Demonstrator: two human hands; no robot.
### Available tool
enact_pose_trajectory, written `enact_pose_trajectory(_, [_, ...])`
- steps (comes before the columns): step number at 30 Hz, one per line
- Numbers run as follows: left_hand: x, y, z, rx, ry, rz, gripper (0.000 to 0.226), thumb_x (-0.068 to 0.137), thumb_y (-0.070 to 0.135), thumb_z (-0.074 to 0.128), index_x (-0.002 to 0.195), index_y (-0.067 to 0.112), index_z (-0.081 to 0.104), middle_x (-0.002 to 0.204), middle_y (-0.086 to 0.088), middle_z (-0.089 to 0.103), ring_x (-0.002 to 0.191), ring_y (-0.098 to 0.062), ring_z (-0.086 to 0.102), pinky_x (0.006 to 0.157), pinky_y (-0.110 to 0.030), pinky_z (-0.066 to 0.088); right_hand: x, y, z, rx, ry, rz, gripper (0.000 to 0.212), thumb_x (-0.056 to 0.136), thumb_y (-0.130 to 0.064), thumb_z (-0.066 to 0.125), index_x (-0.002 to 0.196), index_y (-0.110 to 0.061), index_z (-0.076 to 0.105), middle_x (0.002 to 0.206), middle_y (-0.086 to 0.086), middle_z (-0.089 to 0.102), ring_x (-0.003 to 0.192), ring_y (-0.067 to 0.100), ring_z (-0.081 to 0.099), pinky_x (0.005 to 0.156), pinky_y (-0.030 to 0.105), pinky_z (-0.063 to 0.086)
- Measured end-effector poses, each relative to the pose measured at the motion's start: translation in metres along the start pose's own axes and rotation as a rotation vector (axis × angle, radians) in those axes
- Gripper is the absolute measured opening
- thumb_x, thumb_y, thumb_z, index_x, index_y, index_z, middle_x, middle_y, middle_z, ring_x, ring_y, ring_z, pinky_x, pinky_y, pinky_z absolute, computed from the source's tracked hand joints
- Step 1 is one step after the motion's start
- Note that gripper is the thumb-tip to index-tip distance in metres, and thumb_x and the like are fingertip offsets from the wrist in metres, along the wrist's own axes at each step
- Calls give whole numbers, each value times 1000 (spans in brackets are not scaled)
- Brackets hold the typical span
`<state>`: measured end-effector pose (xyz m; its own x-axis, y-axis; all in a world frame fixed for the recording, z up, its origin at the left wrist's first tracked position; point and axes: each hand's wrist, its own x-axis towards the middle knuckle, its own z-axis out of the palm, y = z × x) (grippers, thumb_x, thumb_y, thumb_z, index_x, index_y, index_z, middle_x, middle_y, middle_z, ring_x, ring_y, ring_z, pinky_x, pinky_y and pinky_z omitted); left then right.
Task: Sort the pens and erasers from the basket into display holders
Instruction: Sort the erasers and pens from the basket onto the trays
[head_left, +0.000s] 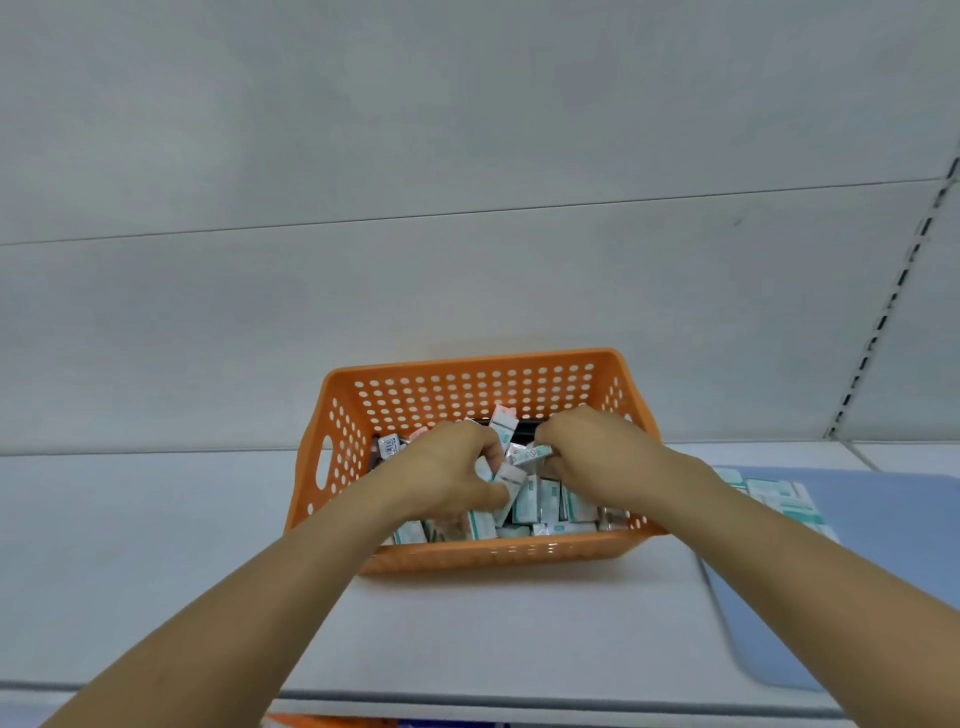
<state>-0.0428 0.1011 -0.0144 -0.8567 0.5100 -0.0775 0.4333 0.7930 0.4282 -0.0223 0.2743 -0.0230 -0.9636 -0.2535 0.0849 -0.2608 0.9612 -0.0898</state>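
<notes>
Head view. A pale back wall (467, 130) fills the upper half, from 9 through 12 to 3 o'clock, with a slotted shelf upright (893, 296) running along its edge at 2 o'clock. Below it, a grey shelf (156, 545) spans the frame; its front edge crosses near 6 o'clock, and open shelf lies at 8 o'clock and between the basket and the front edge.

One blue tray (857, 597) lies at 4 o'clock, just beside the basket's right wall, carrying a row of teal-and-white packets (774, 493) along its far side; their number cannot be told.

One orange perforated basket (467, 379) stands at the centre, its far wall near the back wall. Its walls enclose both hands. Inside it lies a loose heap of boxed erasers (545, 506), too many and too overlapped to count; dark items show beneath near the far wall, blurred.

Two bare forearms enter from 7 and 5 o'clock. The left hand (447, 467) has its fingers curled round several erasers, one white box (509, 475) at the thumb. The right hand (587, 452), just beside it, pinches one small eraser box (530, 456) at its fingers.
</notes>
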Motion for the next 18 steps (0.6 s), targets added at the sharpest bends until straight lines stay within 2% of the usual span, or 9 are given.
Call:
enact_pose_trajectory(3, [-6, -1, -4, -124, 87, -1, 11, 84, 25, 71, 85, 25, 61, 86, 5, 58, 66, -12, 55, 55, -28, 49, -3, 3, -3, 41, 76, 15, 15, 93, -19, 54, 90, -12, 67, 87, 5, 68, 80, 24, 63, 67, 35, 50])
enact_pose_trajectory(5, [-12, 1, -6, -269, 181, -12, 9, 85, 23, 71, 85, 23, 62, 87, 4, 61, 67, -13, 58, 52, -26, 44, -9, 6, -9, 100, 190, 6, 16, 95, -18, 52, 93, -13, 67, 89, 4, 68, 84, 23, 62, 70, 37, 50])
enact_pose_trajectory(8, [-21, 21, -5, -461, 313, 17, 7, 86, 17, 70, 87, 15, 63, 85, -2, 66, 67, -14, 64, 53, -26, 47, -25, 11, -26, 249, 369, -26, 18, 95, -16, 53, 103, -17, 69, 95, 2, 68, 88, 22, 60, 76, 40, 49])
enact_pose_trajectory(11, [-24, 55, 0, -560, 436, 76, 8, 85, 15, 69, 86, 12, 61, 81, -9, 67, 61, -13, 58, 49, -24, 42, -52, 26, -45, 427, 542, 6, 20, 93, -12, 58, 106, -17, 71, 96, 1, 71, 87, 18, 61, 81, 35, 48])
enact_pose_trajectory(14, [-22, 100, 15, -609, 486, 183, 11, 82, 12, 69, 80, 14, 59, 72, -2, 64, 55, -15, 53, 48, -23, 39, -86, 61, -54, 576, 641, 106, 14, 88, -9, 62, 90, -17, 72, 73, 1, 66, 65, 10, 52, 66, 23, 41])
enact_pose_trajectory(16, [-19, 134, 37, -644, 429, 245, 12, 80, 13, 69, 78, 16, 58, 67, 4, 60, 54, -15, 49, 49, -22, 39, -110, 93, -50, 666, 635, 227, 17, 87, -9, 62, 71, -16, 65, 56, 0, 51, 53, 10, 40, 55, 27, 34])
enact_pose_trajectory(18, [-10, 160, 69, -624, 329, 275, 11, 79, 18, 69, 78, 19, 58, 68, 10, 58, 58, -8, 49, 54, -22, 41, -132, 126, -36, 695, 575, 352, 24, 85, -7, 61, 62, -11, 56, 49, -5, 39, 48, 8, 32, 51, 28, 26])
